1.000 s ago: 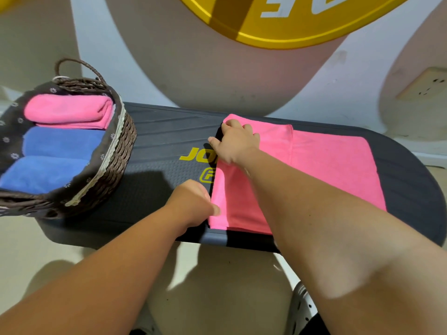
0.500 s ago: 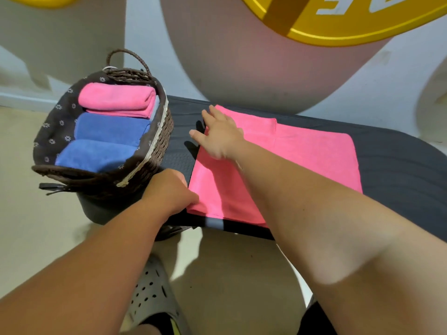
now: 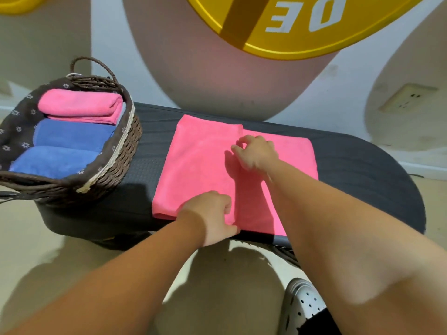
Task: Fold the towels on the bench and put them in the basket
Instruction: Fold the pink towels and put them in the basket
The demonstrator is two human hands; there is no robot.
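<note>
A pink towel (image 3: 200, 165) lies flat on the black bench (image 3: 362, 170), its left part doubled over as a flap whose edge runs down the middle. My left hand (image 3: 212, 216) grips that flap edge at the bench's near side. My right hand (image 3: 256, 153) is further back on the same edge, fingers curled in a pinch. The wicker basket (image 3: 130, 141) stands on the bench's left end. It holds a folded pink towel (image 3: 79, 105) at the back and two folded blue towels (image 3: 72, 136) in front.
A wall with a large yellow disc (image 3: 302, 25) rises right behind the bench. A wall socket (image 3: 408, 96) sits at the right. Below the bench's near edge is the floor, with a grey perforated shoe (image 3: 302, 308) at the lower right.
Both hands have moved right, from the towel's left edge to the flap edge in its middle. My view has swung, so the basket is fully in sight.
</note>
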